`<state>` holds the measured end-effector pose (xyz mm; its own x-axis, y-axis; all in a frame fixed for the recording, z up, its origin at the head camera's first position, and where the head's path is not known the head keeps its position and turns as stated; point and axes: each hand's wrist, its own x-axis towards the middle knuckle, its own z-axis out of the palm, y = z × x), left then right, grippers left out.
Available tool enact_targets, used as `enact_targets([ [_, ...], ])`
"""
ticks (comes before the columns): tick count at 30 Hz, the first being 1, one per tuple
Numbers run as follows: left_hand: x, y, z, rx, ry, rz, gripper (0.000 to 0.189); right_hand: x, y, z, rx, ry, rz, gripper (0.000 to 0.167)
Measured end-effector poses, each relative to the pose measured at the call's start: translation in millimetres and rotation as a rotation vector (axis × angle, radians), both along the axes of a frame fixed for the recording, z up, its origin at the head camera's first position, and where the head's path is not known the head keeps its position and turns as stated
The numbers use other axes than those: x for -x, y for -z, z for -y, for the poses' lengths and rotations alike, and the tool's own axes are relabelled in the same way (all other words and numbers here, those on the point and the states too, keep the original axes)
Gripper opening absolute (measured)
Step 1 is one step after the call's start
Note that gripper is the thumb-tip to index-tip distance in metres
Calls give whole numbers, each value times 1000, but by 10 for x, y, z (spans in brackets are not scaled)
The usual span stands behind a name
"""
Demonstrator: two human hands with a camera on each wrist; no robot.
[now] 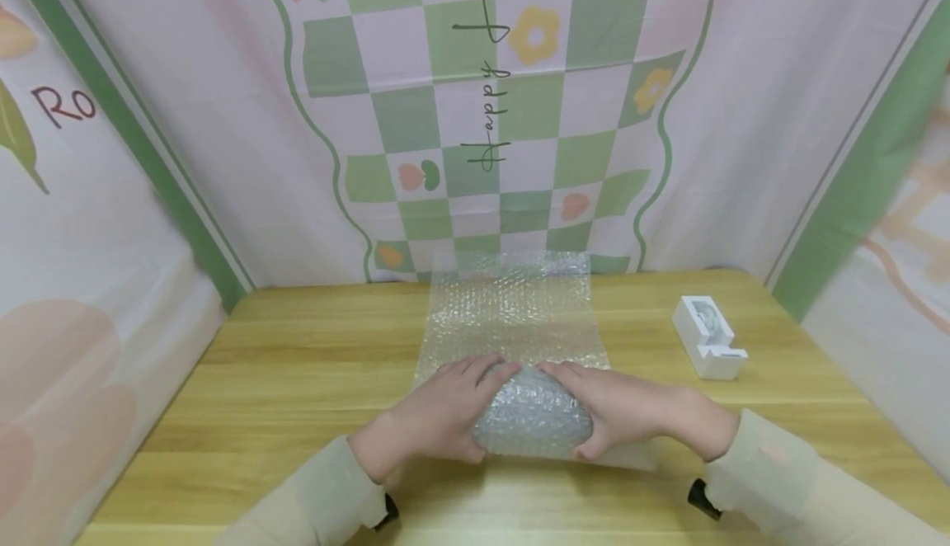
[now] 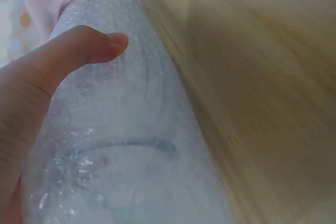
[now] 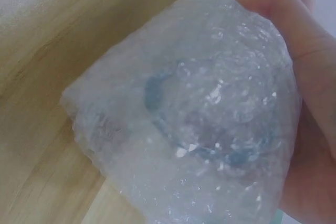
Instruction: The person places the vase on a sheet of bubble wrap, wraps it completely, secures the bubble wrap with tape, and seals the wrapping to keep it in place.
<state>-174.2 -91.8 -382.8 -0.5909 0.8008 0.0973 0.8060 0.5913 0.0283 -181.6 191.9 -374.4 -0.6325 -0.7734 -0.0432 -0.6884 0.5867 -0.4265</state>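
A bundle rolled in bubble wrap (image 1: 533,414) lies across the near part of the wooden table, held from both ends. Through the layers a curved bluish line (image 3: 153,98) shows on whatever is inside, too blurred to name. My left hand (image 1: 451,407) grips the left end, its thumb (image 2: 89,48) laid along the near side of the roll. At the right end my right hand (image 1: 622,404) curls round the bundle, thumb low and fingers over the top. From under the roll a flat sheet of bubble wrap (image 1: 512,315) stretches away to the table's back edge.
A white tape dispenser (image 1: 708,340) with a roll of clear tape stands at the back right of the wooden table (image 1: 297,381). Printed cloth (image 1: 519,117) hangs behind the table and on both sides.
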Motion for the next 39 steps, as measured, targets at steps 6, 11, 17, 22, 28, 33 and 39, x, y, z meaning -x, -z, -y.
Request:
enact_targets([
  [6, 23, 21, 14, -31, 16, 6, 119, 8, -8, 1, 3, 0, 40, 109],
  [11, 26, 30, 22, -50, 16, 34, 120, 15, -22, 3, 12, -8, 78, 110],
  [17, 43, 24, 24, -62, 20, 67, 119, 29, -16, -7, 34, -27, 113, 108],
  [22, 78, 7, 11, -50, 15, 108, 119, 48, 4, -18, 43, -18, 144, 110],
  [28, 107, -20, -7, -31, 8, 138, 119, 61, -2, -47, 34, 1, 107, 118],
  [33, 128, -13, -10, -41, 9, 151, 118, 13, -29, -63, 46, 19, -47, 116],
  [39, 164, -14, -2, -71, 14, 182, 118, -34, -24, -70, 28, 8, -308, 104],
])
